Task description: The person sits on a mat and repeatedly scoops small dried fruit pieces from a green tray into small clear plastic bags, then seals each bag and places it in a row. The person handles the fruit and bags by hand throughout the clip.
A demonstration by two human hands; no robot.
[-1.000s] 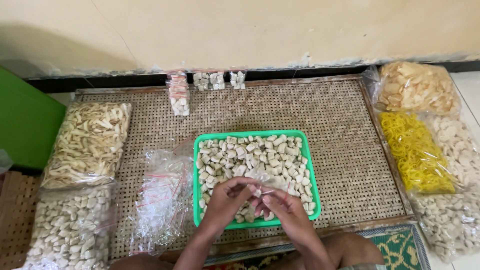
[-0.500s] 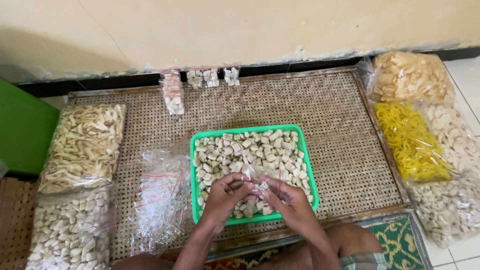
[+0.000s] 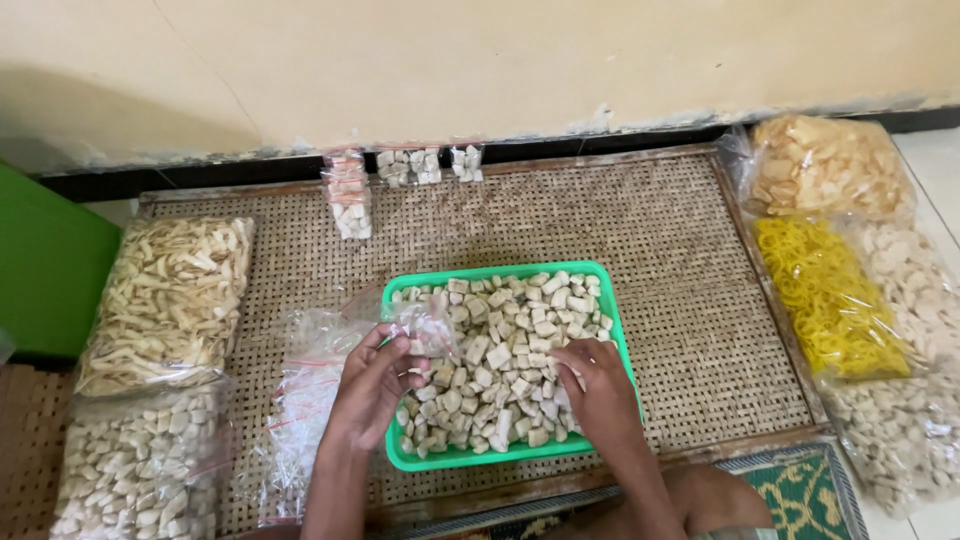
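A green plastic tray (image 3: pixel 505 271) full of pale square crackers (image 3: pixel 505 350) sits on a woven rattan mat (image 3: pixel 650 250). My left hand (image 3: pixel 375 385) holds a small clear plastic bag (image 3: pixel 425 325) at the tray's left edge. My right hand (image 3: pixel 598 385) rests on the crackers at the tray's right side, fingers curled over some pieces. A stack of empty clear bags (image 3: pixel 300 410) lies on the mat just left of the tray.
Big bags of crackers line both sides: pale strips (image 3: pixel 170 300) and pale cubes (image 3: pixel 130 470) on the left, orange chips (image 3: pixel 825 165), yellow rings (image 3: pixel 825 300) and white pieces (image 3: pixel 900 430) on the right. Small filled packets (image 3: pixel 350 195) stand by the wall. A green box (image 3: pixel 45 265) is at far left.
My hands have separated: the left moved to the tray's left edge with the small bag, the right moved to the crackers on the right side.
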